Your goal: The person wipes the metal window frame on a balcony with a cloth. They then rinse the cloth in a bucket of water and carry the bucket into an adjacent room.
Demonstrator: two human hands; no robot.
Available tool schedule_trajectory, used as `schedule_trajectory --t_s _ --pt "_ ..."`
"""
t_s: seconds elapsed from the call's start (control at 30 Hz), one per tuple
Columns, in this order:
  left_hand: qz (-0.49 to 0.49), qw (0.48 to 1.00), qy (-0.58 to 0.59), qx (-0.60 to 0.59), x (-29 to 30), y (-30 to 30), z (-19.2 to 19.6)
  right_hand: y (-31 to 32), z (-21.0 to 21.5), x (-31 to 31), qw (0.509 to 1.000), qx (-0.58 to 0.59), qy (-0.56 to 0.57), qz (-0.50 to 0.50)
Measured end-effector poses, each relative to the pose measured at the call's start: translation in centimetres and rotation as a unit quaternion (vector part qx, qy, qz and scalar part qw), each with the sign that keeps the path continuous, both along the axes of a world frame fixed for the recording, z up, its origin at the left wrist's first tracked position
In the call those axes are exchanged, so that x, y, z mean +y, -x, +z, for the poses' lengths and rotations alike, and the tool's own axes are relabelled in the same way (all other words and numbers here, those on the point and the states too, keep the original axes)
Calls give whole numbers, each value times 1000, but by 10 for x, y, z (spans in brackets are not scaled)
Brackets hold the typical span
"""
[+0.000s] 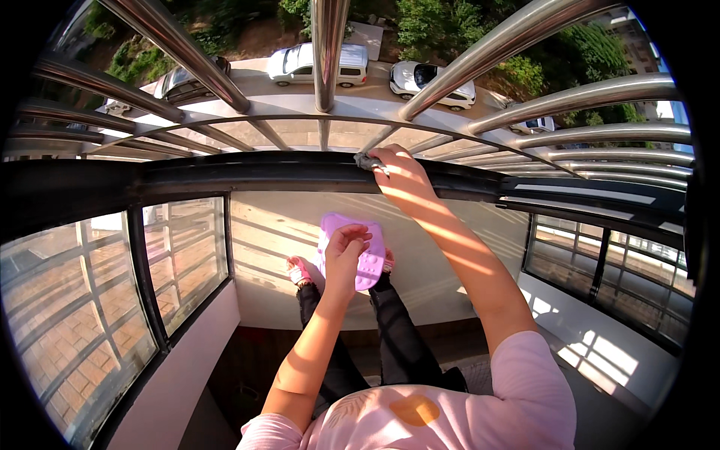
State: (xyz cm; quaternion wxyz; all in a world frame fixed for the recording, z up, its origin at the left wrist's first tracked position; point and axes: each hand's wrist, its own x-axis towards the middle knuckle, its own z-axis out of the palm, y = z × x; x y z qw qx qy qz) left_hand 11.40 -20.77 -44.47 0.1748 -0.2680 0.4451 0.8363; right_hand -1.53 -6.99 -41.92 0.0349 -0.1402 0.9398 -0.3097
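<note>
My right hand (401,174) reaches up to the dark window track (247,174) and presses a small grey cloth (367,161) against it. Lower down, my left hand (345,251) grips a purple plastic object (370,255) with rows of small holes, held in front of the white wall. Beneath it my legs in dark trousers and pink shoes (298,271) show.
Shiny steel security bars (326,52) fan out beyond the track. Far below are parked cars (319,64) on a road and trees. Sliding window panes (180,255) stand at left and right (622,270), reflecting the grille. A white ledge (187,360) runs under the left pane.
</note>
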Motion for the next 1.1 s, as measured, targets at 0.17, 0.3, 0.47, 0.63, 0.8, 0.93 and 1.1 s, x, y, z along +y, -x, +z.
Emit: schedule_trajectory --t_s 0.17,0.3,0.47,0.63,0.8,0.93,1.1 --pt "0 999 2 -37 -20 -26 -6 18 -28 -12 990 14 -135 26" --pt "5 998 4 -65 -36 -39 -13 16 -17 -32 994 4 -109 1" --pt "1 997 12 -78 -50 -46 -8 6 -13 -32 998 31 -54 18" --pt "-12 997 18 -76 -55 -55 -13 15 -20 -43 989 41 -144 -8" --pt "-5 996 19 -81 -64 -63 -14 7 -12 -36 997 19 -64 29" --pt "-14 996 21 -85 -65 -68 -15 9 -25 -32 997 54 -46 30" --pt "-17 995 12 -101 -70 -71 -14 2 -19 -43 990 79 -112 25"
